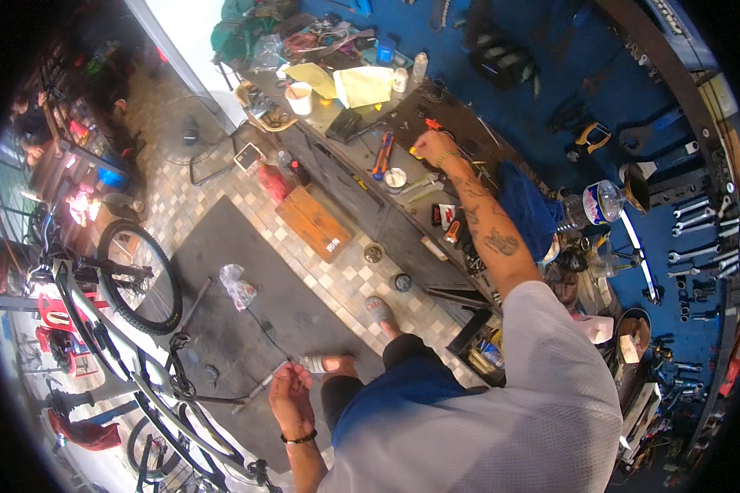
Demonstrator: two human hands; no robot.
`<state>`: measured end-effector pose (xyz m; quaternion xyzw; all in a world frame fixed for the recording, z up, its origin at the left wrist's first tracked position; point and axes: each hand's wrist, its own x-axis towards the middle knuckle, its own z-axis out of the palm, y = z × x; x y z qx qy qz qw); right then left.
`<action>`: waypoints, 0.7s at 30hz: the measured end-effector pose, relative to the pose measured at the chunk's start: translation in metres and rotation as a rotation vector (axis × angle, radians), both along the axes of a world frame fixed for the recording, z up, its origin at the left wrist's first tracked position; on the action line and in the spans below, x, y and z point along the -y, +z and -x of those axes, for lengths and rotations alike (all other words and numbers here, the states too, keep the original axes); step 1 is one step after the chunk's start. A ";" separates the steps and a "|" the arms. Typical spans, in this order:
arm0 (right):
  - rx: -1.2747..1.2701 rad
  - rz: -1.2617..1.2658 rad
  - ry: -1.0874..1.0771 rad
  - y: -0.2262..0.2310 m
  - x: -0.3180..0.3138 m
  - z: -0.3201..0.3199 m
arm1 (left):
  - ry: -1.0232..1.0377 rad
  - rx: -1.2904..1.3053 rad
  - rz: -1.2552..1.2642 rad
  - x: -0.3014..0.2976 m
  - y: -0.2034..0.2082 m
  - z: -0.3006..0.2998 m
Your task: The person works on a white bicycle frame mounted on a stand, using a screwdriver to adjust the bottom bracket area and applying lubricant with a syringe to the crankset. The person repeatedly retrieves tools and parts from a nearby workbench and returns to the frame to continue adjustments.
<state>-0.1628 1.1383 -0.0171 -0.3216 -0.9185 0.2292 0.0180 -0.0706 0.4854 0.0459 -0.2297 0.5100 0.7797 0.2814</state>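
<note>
Over the cluttered grey workbench (358,149), the right hand (437,149) curls, its grip unclear; a small yellow piece (413,151) shows at its fingertips, a bright orange-red piece (433,124) just beyond. The left hand (291,400) hangs half-open.

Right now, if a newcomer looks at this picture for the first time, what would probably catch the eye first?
Probably the tattooed right forearm, stretched over a cluttered workbench, with the right hand low among the tools. Next might come the bicycle filling much of the left side, beside a dark floor mat. The rows of wrenches on the blue wall at the right also stand out.
</note>
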 end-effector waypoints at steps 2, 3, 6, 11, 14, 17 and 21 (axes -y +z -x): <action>0.041 -0.043 -0.048 -0.012 0.000 0.017 | -0.004 0.026 0.023 -0.017 0.000 -0.019; 0.031 -0.063 -0.045 -0.015 0.003 0.021 | 0.000 0.036 0.036 -0.024 0.000 -0.028; -0.108 -0.085 -0.103 -0.018 0.000 0.011 | -0.022 0.062 0.086 -0.034 -0.012 -0.041; -0.500 0.046 -0.141 0.009 0.018 -0.044 | -0.262 -0.205 0.571 0.029 -0.080 -0.085; -0.678 0.178 -0.243 0.032 0.017 -0.097 | -0.389 0.036 1.016 0.143 -0.142 -0.173; -0.864 -0.312 -0.303 0.111 -0.009 -0.120 | -0.677 0.189 1.197 0.179 -0.154 -0.221; -0.900 -0.773 -0.102 0.207 -0.074 -0.108 | -0.819 0.070 1.210 0.175 -0.163 -0.219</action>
